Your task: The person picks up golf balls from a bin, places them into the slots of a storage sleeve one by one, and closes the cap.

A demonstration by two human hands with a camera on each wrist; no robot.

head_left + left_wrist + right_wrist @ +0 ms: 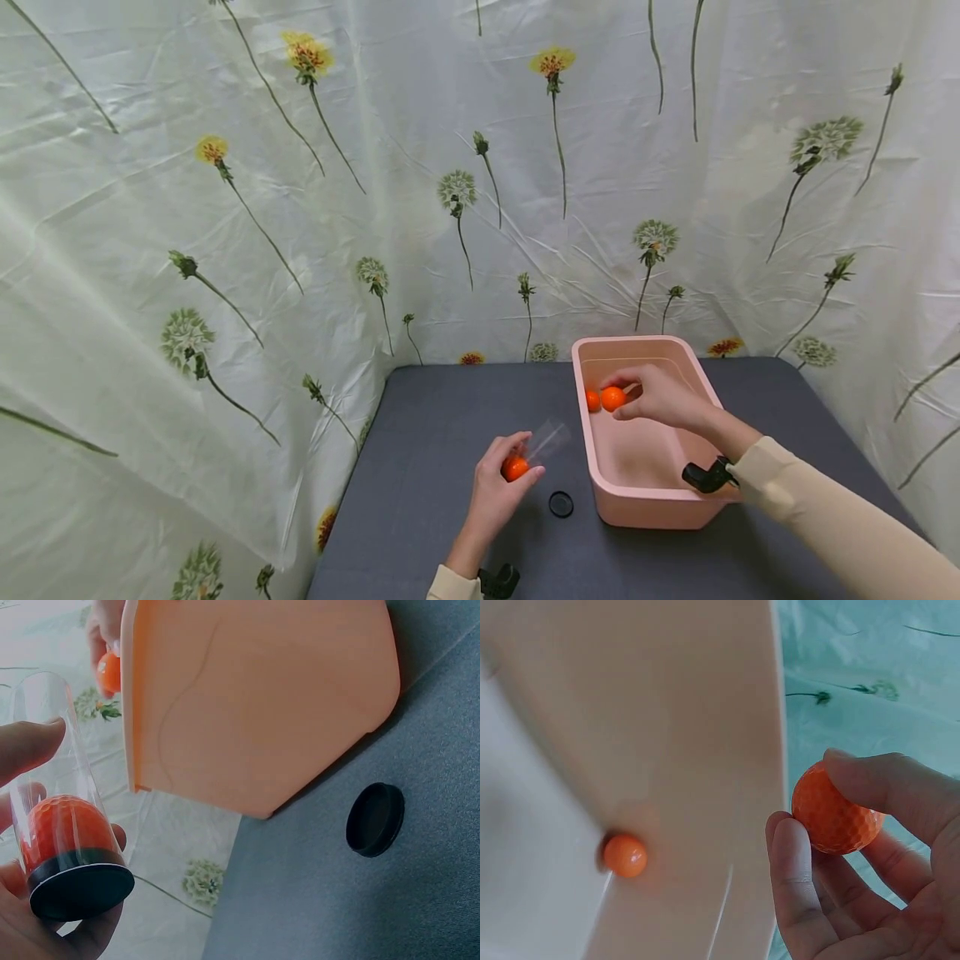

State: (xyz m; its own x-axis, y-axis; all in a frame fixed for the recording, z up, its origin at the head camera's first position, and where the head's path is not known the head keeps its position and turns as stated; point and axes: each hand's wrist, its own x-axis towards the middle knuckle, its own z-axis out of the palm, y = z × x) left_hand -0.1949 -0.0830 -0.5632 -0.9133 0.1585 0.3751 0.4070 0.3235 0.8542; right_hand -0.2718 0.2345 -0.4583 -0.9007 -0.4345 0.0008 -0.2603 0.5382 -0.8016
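In the head view the hands are well apart; the left hand (495,486) is curled round a clear tube (553,439), which slants away from it towards the right hand (660,396); an orange ball (515,468) sits inside the tube, between the left thumb and fingers; the right hand pinches a second orange ball (612,398) over the pink bin (651,510); a third orange ball (592,401) lies in the bin, just left of the right fingertips; a loose black cap (561,504) rests on the grey table (442,442), just right of the left hand; a flowered cloth (420,108) hangs beyond both hands.

In the left wrist view a black end cap (82,892) covers the tube's end nearest the left palm, the ball resting against it; the loose cap lies apart from that hand.

In the right wrist view the right thumb and fingers clasp the dimpled ball; the third ball lies away from them, against the bin's inner wall.
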